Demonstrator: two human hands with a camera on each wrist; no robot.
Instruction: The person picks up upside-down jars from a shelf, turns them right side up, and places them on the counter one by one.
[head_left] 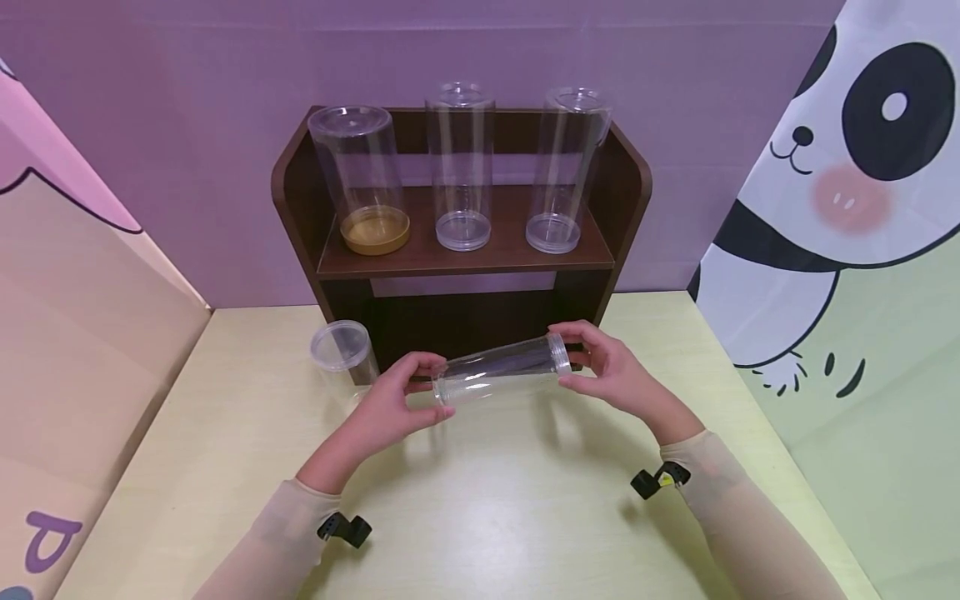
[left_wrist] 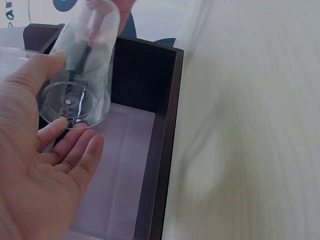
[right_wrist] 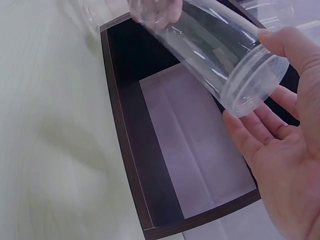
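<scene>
No words, labels, brand names or numbers can be read anywhere — only a purple mark on the left wall panel (head_left: 52,537), cut off and not legible.

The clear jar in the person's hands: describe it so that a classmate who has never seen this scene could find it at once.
Start at the dark wooden shelf at the back of the pale table. Just in front of its base, the left hand and right hand hold a clear jar by its two ends. Unlike the other clear jars, all upright, it lies sideways above the table.
</scene>
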